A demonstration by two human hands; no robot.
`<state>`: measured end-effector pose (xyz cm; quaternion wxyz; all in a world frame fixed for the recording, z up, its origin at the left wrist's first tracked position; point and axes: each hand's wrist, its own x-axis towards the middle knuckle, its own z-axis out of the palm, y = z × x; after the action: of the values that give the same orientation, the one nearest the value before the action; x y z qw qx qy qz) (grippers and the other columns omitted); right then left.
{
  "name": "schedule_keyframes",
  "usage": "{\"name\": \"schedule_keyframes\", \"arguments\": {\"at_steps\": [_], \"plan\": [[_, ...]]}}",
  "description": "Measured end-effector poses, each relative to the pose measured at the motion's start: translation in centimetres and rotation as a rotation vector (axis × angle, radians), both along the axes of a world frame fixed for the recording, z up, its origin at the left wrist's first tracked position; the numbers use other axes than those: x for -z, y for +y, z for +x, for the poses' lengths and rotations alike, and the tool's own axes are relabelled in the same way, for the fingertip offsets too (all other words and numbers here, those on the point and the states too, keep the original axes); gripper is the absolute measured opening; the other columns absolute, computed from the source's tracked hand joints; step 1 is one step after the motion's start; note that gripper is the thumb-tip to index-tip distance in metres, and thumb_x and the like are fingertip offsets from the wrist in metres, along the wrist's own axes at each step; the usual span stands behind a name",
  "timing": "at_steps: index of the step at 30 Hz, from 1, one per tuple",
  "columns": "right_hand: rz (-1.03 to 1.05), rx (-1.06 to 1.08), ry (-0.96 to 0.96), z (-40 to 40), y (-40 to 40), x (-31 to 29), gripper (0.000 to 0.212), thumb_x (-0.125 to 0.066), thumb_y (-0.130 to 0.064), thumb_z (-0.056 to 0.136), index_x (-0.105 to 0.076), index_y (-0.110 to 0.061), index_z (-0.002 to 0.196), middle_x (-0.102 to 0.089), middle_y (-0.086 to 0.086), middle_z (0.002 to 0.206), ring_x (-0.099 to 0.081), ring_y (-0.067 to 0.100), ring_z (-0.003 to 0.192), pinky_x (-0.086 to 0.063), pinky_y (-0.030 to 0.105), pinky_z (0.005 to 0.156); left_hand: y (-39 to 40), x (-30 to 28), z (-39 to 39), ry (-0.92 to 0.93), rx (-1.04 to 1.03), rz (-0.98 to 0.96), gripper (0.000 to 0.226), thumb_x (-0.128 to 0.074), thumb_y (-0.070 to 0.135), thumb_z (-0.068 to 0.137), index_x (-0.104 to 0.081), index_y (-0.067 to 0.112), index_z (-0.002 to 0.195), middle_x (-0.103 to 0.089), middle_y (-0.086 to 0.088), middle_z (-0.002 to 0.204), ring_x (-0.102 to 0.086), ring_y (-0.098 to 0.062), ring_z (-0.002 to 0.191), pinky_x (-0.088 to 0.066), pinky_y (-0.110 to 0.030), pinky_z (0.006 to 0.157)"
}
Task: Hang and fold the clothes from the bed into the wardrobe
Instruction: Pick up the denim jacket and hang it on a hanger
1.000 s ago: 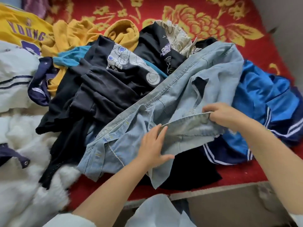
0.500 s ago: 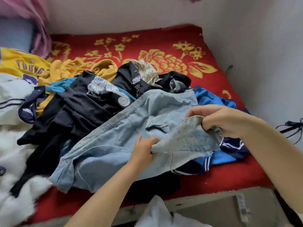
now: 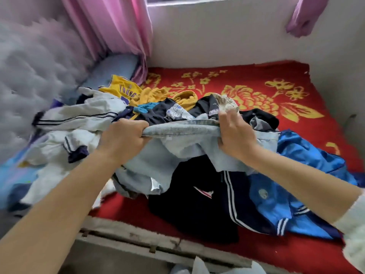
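Gripping the denim garment [image 3: 183, 129] hem, left hand [image 3: 123, 138] and right hand [image 3: 236, 136] spread wide.

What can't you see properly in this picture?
- Head view: the denim garment, bunched between left hand and right hand; its type is unclear.
- White clothes and headboard: blurred.
- Black clothes: partly under the denim.
- Wardrobe: outside the frame.

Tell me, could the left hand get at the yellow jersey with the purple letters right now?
Probably not at once. The left hand is gripping the denim garment, as is the right hand. The yellow jersey lies uncovered beyond it, so once the hand lets go, the way looks free.
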<state>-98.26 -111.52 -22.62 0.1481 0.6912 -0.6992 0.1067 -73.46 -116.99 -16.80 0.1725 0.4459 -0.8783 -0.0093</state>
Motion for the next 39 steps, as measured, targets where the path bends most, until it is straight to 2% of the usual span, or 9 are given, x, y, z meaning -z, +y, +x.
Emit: {"name": "schedule_keyframes", "arguments": {"at_steps": [6,12,16,21,25,29,31,36,39], "plan": [[-0.668,-0.343,-0.12,4.4,-4.3,-4.7,0.043,-0.043,-0.009,0.05,-0.036,-0.005,0.092,-0.033,0.012,0.113,-0.036,0.028,0.103,-0.025,0.035,0.075,4.1,-3.9,5.7,0.131,-0.323,0.005,0.039,-0.037,0.051,0.071,-0.053,0.016,0.061,-0.051,-0.01,0.06,-0.053,-0.034,0.072,-0.034,-0.035,0.059],[-0.804,-0.834,0.098,14.2,-3.5,-11.3,0.014,-0.052,-0.009,0.055,-0.053,-0.009,0.069,-0.046,0.003,0.083,-0.034,0.022,0.076,-0.024,0.03,0.061,9.9,-7.5,15.0,0.259,-0.638,-0.129,0.045,-0.06,0.042,0.086,-0.06,-0.003,0.078,-0.057,-0.032,0.082,-0.055,-0.043,0.082,-0.032,-0.038,0.061],[-0.589,-0.896,0.287,23.1,0.4,-16.2,0.01,-0.069,-0.02,0.046,-0.061,-0.017,0.051,-0.055,-0.004,0.053,-0.045,0.017,0.071,-0.035,0.023,0.054,17.6,-9.0,22.4,0.27,-0.826,-0.26,0.037,-0.059,0.033,0.088,-0.057,0.0,0.071,-0.059,-0.031,0.078,-0.056,-0.043,0.077,-0.034,-0.038,0.06],[-0.106,-0.787,-0.12,35.1,6.1,-22.3,0.023,-0.048,-0.015,0.09,-0.06,-0.009,0.108,-0.062,0.017,0.106,-0.056,0.034,0.1,-0.039,0.031,0.07,26.7,-11.6,29.0,0.375,-1.07,-0.464,0.044,-0.047,0.038,0.08,-0.062,-0.003,0.078,-0.061,-0.032,0.081,-0.056,-0.047,0.08,-0.038,-0.039,0.061],[0.161,-0.998,-0.687,44.5,12.1,-25.1,0.018,-0.041,-0.004,0.089,-0.057,-0.011,0.084,-0.053,0.015,0.079,-0.048,0.024,0.073,-0.031,0.027,0.058,34.3,-13.2,34.9,0.811,-1.202,-0.444,0.025,-0.055,0.014,0.089,-0.053,0.009,0.064,-0.052,-0.012,0.063,-0.049,-0.028,0.069,-0.027,-0.032,0.056],[0.202,-1.165,-0.764,51.6,17.7,-26.9,0.019,-0.046,-0.009,0.088,-0.052,-0.013,0.07,-0.054,0.014,0.081,-0.048,0.022,0.078,-0.033,0.026,0.065,42.2,-12.6,39.9,1.337,-1.274,-0.223,0.023,-0.059,0.031,0.088,-0.054,0.017,0.071,-0.054,-0.004,0.073,-0.052,-0.02,0.075,-0.04,-0.027,0.068],[0.117,-1.301,-0.568,55.4,21.5,-28.0,0.009,-0.053,-0.015,0.087,-0.06,-0.012,0.084,-0.054,0.01,0.083,-0.048,0.022,0.081,-0.029,0.023,0.063,47.2,-11.2,42.8,1.242,-1.394,-0.13,0.033,-0.056,0.042,0.088,-0.056,0.013,0.074,-0.057,-0.006,0.074,-0.055,-0.023,0.081,-0.039,-0.028,0.072],[0.06,-1.408,0.307,61.6,27.9,-28.8,0.038,-0.051,-0.045,0.089,-0.047,-0.013,0.069,-0.049,0.001,0.074,-0.048,0.022,0.083,-0.032,0.027,0.064,56.3,-10.6,47.9,0.356,-1.695,-0.155,0.044,-0.057,0.053,0.083,-0.051,0.013,0.064,-0.061,-0.011,0.069,-0.061,-0.032,0.083,-0.032,-0.03,0.06],[0.071,-1.503,0.325,65.4,29.5,-28.8,0.039,-0.049,-0.043,0.091,-0.052,-0.009,0.073,-0.044,-0.002,0.066,-0.043,0.018,0.077,-0.023,0.025,0.058,61.0,-11.2,51.4,0.037,-1.691,0.005,0.047,-0.07,0.054,0.071,-0.048,0.013,0.08,-0.058,-0.006,0.076,-0.059,-0.03,0.085,-0.036,-0.031,0.062]]}}
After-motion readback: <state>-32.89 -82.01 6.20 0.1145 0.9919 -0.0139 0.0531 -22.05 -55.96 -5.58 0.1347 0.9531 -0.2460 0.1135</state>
